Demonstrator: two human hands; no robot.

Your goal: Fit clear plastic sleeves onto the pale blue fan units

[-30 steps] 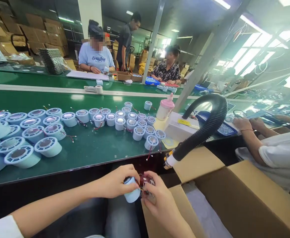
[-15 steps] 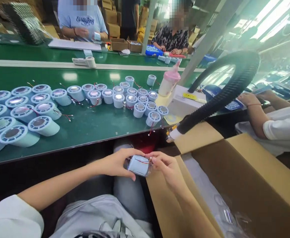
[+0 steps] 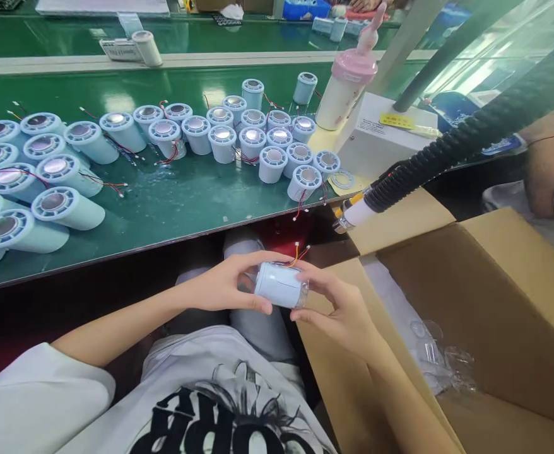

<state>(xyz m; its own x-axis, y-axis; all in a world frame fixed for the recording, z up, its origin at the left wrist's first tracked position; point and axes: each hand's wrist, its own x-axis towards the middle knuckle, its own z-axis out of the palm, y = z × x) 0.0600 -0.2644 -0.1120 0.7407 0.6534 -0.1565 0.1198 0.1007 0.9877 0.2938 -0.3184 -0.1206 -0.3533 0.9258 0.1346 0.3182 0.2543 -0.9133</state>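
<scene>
Both of my hands hold one pale blue cylindrical housing (image 3: 279,285) on its side, below the table edge and above my lap. My left hand (image 3: 227,284) wraps its fingers around the housing's left end. My right hand (image 3: 338,309) grips the right end, where a clear cap sits. Thin red and yellow wires (image 3: 298,254) stick up from the housing. Many matching blue housings (image 3: 220,135) with silver tops stand or lie on the green table (image 3: 173,202) beyond my hands.
An open cardboard box (image 3: 471,302) with clear plastic parts (image 3: 440,356) inside stands at my right. A black corrugated hose (image 3: 452,148) reaches over it. A pink-capped bottle (image 3: 346,88) and a white box (image 3: 390,135) sit on the table. Another person's arm (image 3: 549,164) is at far right.
My view has tilted down. The housing has turned in my hands and risen slightly, and my right hand has moved from its wires to cup its right end.
</scene>
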